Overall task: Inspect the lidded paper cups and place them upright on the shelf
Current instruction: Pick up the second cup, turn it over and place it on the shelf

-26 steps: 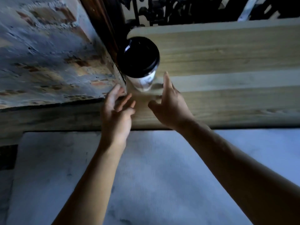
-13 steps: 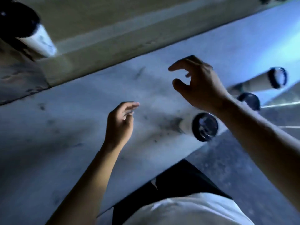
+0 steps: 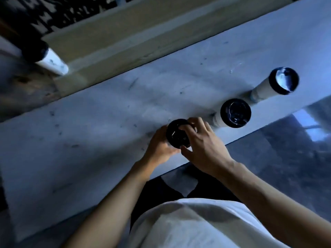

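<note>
Nearest worktop front edge, we are clasping lidded cup: left hand wrapping body, right hand pinching lid. Inspecting now; next, carrying it upright toward shelf.

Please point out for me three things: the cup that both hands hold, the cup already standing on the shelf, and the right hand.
held cup [image 3: 177, 136], head view, on its black lid.
shelf cup [image 3: 53, 62], head view, on its white side wall.
right hand [image 3: 206, 147], head view, on its back.
</note>
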A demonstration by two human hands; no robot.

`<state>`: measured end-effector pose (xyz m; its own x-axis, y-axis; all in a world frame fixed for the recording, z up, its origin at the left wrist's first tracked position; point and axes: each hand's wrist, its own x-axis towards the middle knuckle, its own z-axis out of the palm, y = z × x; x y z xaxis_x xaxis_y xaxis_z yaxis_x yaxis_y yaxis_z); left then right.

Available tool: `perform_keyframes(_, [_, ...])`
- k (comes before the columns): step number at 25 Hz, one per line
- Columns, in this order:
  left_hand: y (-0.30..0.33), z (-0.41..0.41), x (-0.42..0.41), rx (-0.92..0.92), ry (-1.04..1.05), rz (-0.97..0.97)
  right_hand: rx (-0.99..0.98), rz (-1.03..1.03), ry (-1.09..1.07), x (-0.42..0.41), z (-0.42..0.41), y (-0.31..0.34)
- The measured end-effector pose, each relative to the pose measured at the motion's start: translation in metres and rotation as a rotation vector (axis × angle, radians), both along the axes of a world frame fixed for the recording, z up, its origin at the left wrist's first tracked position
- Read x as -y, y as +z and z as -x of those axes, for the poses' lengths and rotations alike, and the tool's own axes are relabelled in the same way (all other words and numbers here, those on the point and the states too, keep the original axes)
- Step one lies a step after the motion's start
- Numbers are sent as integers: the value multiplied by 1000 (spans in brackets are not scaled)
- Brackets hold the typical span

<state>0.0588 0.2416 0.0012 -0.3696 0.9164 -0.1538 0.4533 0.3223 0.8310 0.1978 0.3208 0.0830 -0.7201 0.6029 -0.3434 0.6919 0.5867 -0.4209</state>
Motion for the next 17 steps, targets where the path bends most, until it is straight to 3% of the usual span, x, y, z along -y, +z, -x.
perform_keyframes(4, [44,-21,4,73,98,183,-189,227,14,-31,-20,19])
perform_keyframes(7, [89,-67,12,-201,208,256,-282,583,-67,-69,-39,43])
perform_keyframes(9, [114,-93,11,-284,241,244,-308,781,-101,-83,-43,53])
perform_keyframes(17, [168,-113,-14,-401,350,509,-385,1025,-332,-79,-26,69])
